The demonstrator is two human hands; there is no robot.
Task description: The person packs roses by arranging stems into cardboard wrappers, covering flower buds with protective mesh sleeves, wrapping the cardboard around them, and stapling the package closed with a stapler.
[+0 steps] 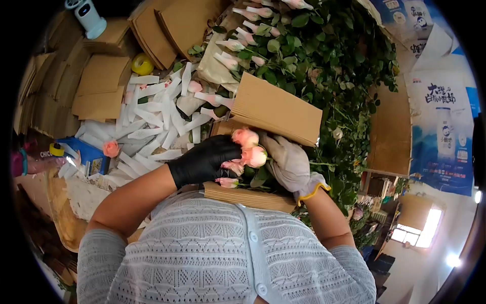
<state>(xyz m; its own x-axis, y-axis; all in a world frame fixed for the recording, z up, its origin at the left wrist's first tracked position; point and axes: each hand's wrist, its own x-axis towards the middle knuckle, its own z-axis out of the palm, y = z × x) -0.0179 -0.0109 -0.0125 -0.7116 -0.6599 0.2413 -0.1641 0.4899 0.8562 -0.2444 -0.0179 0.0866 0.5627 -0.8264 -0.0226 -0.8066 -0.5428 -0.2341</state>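
Observation:
Several pink roses [254, 156] sit between my two gloved hands, in front of my chest. My left hand [206, 161], in a black glove, has its fingers curled around the rose heads from the left. On the right, my right hand [289, 163], in a pale glove with a yellow-edged cuff, is bent around the rose stems and leaves; its fingertips are partly hidden. Corrugated cardboard [277, 109] stands just beyond the hands. Another cardboard piece [250, 197] lies below the roses, against my body.
White foam sleeves [164, 109] are heaped at the left, near a yellow tape roll [142, 65] and a blue box [92, 156]. Cardboard stacks [101, 76] stand at the far left. Leafy rose stems [324, 66] pile up at the back right, with sleeved roses [245, 36] beside them.

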